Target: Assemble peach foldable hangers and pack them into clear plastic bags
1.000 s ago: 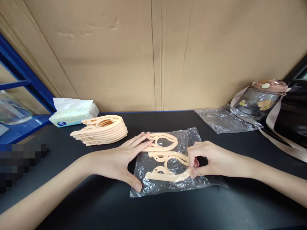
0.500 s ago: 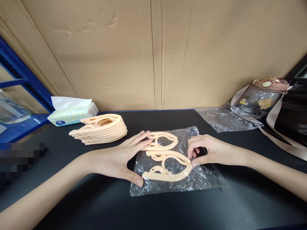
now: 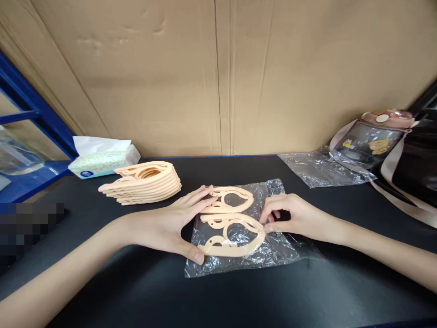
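Note:
Two cream folding clothes hangers lie side by side at a clear plastic bag [image 3: 283,253] on the black tabletop; whether both are fully inside it I cannot tell. My left hand [image 3: 157,230] rests flat with fingers spread, fingertips touching the far hanger [image 3: 241,208] and thumb by the left end of the near hanger [image 3: 232,250]. At that near hanger's right tip, my right hand [image 3: 293,214] has its thumb and fingers closed in a pinch. Left of the bag stands a stack of matching hangers [image 3: 150,195].
A tissue pack [image 3: 102,161] sits at the back left beside a blue frame [image 3: 51,132]. At the back right lie another clear bag [image 3: 307,171] and a strapped water bottle [image 3: 368,141], near a black bag-like object. Cardboard [image 3: 170,91] walls off the back.
My right hand has moved a little to the left, and the near hanger has slid left with it. My left hand stays in place.

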The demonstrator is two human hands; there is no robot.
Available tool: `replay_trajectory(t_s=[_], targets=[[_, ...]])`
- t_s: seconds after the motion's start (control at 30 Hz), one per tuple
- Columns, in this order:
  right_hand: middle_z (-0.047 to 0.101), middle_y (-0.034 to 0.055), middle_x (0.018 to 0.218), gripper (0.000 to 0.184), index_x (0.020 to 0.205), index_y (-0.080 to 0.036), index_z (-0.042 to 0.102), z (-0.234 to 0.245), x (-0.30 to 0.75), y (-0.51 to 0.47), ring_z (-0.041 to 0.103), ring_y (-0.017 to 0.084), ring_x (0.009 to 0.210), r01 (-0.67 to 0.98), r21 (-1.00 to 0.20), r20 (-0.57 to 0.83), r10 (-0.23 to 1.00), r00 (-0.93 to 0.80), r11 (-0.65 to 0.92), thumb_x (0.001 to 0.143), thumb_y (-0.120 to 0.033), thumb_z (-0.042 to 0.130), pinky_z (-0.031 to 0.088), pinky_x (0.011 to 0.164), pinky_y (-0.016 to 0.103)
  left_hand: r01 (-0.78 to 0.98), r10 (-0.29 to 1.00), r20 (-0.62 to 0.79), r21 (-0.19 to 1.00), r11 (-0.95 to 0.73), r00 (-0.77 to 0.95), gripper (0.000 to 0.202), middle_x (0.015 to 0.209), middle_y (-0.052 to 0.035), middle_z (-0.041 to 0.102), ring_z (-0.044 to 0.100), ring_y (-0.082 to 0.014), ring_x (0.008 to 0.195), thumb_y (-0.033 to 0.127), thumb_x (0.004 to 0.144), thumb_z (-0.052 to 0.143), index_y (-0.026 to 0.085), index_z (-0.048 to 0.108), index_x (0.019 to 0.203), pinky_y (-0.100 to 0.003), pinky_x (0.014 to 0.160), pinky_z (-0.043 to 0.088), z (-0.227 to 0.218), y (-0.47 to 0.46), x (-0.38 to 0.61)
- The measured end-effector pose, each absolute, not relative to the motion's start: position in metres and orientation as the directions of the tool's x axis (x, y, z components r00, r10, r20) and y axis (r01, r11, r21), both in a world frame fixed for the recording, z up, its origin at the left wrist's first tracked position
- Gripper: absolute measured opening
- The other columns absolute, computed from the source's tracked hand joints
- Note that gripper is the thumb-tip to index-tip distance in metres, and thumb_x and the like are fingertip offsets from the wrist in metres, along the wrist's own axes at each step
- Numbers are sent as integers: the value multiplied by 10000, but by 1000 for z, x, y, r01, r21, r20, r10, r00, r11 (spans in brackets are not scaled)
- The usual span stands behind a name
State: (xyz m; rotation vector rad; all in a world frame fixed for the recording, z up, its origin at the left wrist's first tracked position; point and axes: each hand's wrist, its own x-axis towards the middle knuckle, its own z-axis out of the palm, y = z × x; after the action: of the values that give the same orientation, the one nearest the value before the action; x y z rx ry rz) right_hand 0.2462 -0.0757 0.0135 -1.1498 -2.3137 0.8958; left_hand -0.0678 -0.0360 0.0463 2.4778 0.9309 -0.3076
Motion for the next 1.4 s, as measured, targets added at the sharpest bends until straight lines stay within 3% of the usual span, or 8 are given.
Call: replay_trajectory(t_s=[0.77, 0.87, 0.97, 1.07, 1.13, 1.23, 1.3, 1.4], targets=[[600, -30, 653, 289, 655, -193, 608, 9, 242, -78, 497, 117, 632, 615, -619, 135, 837, -529, 489, 818, -418, 689, 387, 677, 270, 683, 585, -355, 323, -655, 729, 1128, 1595, -56, -149, -97, -312, 1457, 751, 720, 597, 294, -47, 1525, -528, 1171, 134, 48, -38, -67], [579, -34, 632, 281, 636, -193, 572, 9, 244, -77, 515, 119, 625, 619, -650, 137, 868, -477, 442, 824, -374, 677, 392, 665, 270, 671, 580, -339, 330, -664, 740, 1148, 1597, -76, -133, -81, -317, 1458, 739, 726, 605, 291, -95, 1519, -538, 1166, 155, 48, -38, -69], [579, -40, 626, 239, 694, -203, 542, 8, 246, -76, 534, 121, 610, 548, -768, 129, 918, -376, 332, 850, -358, 638, 407, 645, 269, 661, 585, -307, 336, -671, 750, 1117, 1604, -78, -102, -45, -331, 1463, 719, 736, 614, 308, -62, 1525, -551, 1157, 187, 50, -40, -68], [594, -58, 597, 204, 814, -230, 450, 7, 248, -74, 533, 122, 576, 392, -891, 135, 957, -255, 230, 902, -371, 568, 422, 622, 267, 667, 637, -211, 341, -662, 741, 975, 1620, -44, 1, 68, -309, 1474, 681, 792, 585, 338, 45, 1528, -516, 1162, 220, 56, -44, -66], [638, -50, 633, 202, 860, -242, 392, 7, 249, -74, 532, 120, 574, 308, -927, 158, 967, -201, 215, 931, -374, 527, 423, 609, 263, 668, 693, -58, 337, -664, 719, 804, 1610, -11, 149, 202, -262, 1458, 628, 868, 523, 359, 127, 1514, -452, 1158, 270, 63, -44, -65], [658, -36, 690, 197, 874, -243, 371, 7, 250, -73, 523, 111, 580, 268, -933, 206, 967, -150, 240, 940, -359, 516, 414, 602, 257, 706, 731, 223, 191, -682, 645, 597, 1511, -8, 381, 401, -225, 1355, 561, 940, 433, 330, 274, 1467, -379, 1114, 333, 76, -35, -72], [612, -47, 666, 191, 871, -241, 383, 7, 250, -73, 512, 109, 590, 282, -922, 239, 963, -126, 265, 930, -345, 533, 401, 589, 250, 761, 718, 346, 20, -649, 604, 597, 1425, -53, 471, 478, -257, 1264, 610, 929, 384, 256, 392, 1410, -401, 1083, 345, 85, -24, -83], [523, -62, 635, 184, 852, -238, 405, 7, 250, -74, 498, 108, 615, 334, -891, 289, 951, -105, 308, 914, -324, 555, 381, 583, 243, 839, 786, 343, -9, -544, 514, 872, 1386, -140, 488, 481, -316, 1242, 785, 830, 323, 149, 373, 1426, -456, 1055, 354, 94, -5, -110]])
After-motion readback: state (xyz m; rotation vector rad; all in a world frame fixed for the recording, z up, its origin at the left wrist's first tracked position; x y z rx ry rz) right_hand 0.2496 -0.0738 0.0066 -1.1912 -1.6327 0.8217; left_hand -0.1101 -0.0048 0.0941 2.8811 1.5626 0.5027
